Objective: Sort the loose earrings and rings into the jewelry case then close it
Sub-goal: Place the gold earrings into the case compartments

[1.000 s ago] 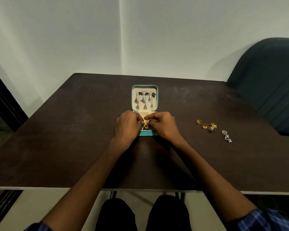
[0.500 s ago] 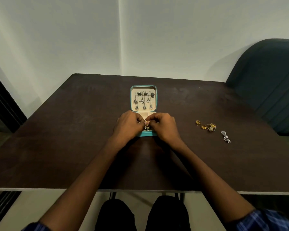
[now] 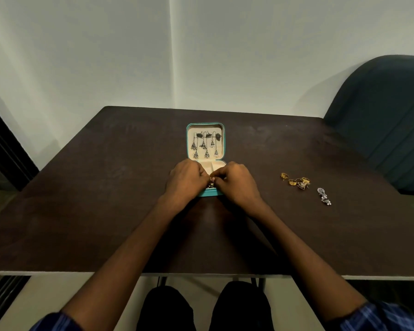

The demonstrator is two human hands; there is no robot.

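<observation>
A small teal jewelry case (image 3: 188,142) lies open at the table's middle, its cream lid holding several dangling silver earrings (image 3: 205,145). My left hand (image 3: 185,179) and my right hand (image 3: 237,181) meet over the case's lower tray, fingertips pinched together on a small piece of jewelry (image 3: 211,185) just above the tray. The hands hide most of that tray. To the right on the table lie several gold rings (image 3: 295,181) and a silver earring pair (image 3: 324,196).
The dark brown table (image 3: 105,211) has its near edge just in front of my knees. A dark teal upholstered chair (image 3: 387,120) stands at the table's right side. White walls rise behind the table.
Both hands stayed over the case's tray, fingertips drawing closer together. The gold piece seen between them earlier is now mostly hidden.
</observation>
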